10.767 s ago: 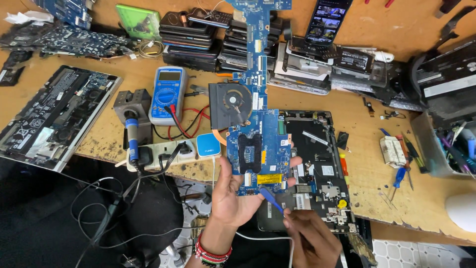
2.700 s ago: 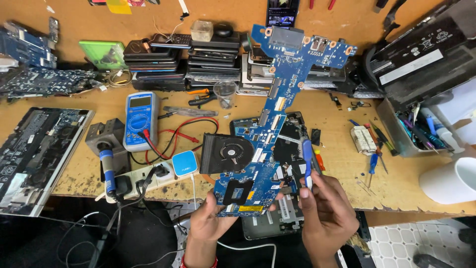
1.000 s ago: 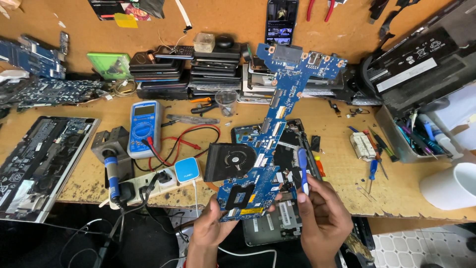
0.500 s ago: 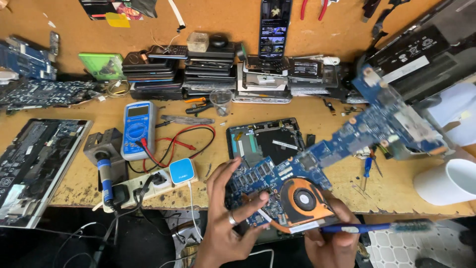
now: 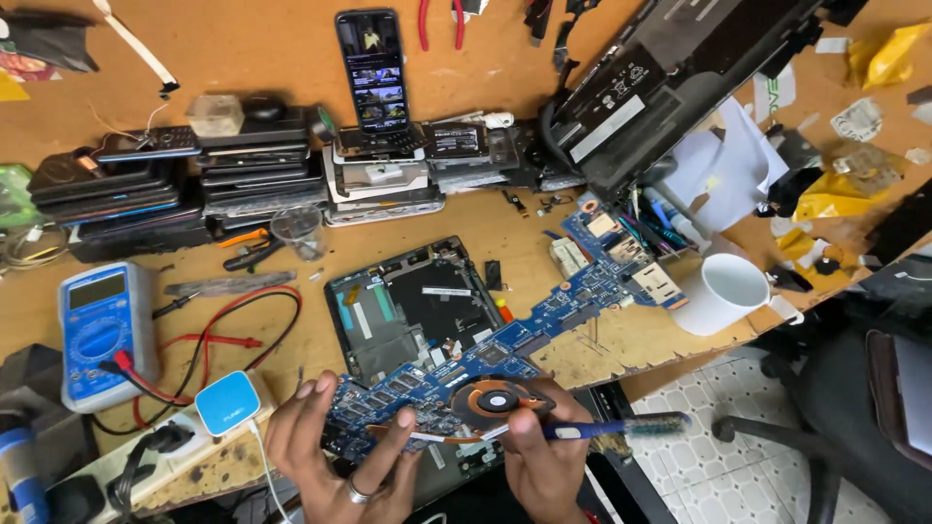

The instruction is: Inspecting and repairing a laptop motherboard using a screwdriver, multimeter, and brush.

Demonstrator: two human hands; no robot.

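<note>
My left hand (image 5: 342, 456) holds up the near end of a long blue laptop motherboard (image 5: 544, 325), fingers spread under and against it. The board lies flat and stretches toward the upper right, over the bench edge. A round fan with copper fins (image 5: 498, 400) sits on the board's near end. My right hand (image 5: 544, 461) grips the board from below and pinches a blue brush (image 5: 621, 425) whose bristles point right. Behind the board lies an open laptop base (image 5: 413, 301).
A white mug (image 5: 730, 291) stands right of the board's far end. A blue multimeter (image 5: 97, 330) with red leads and a blue-white charger (image 5: 228, 403) are at left. Stacked laptops and drives (image 5: 262, 175) and a propped phone (image 5: 372, 68) line the back. A chair (image 5: 854, 388) is at right.
The board stood upright a second ago; it has been flipped and laid flat, fan side up, swinging right. The view has shifted right too. My right hand now holds the brush along with the board.
</note>
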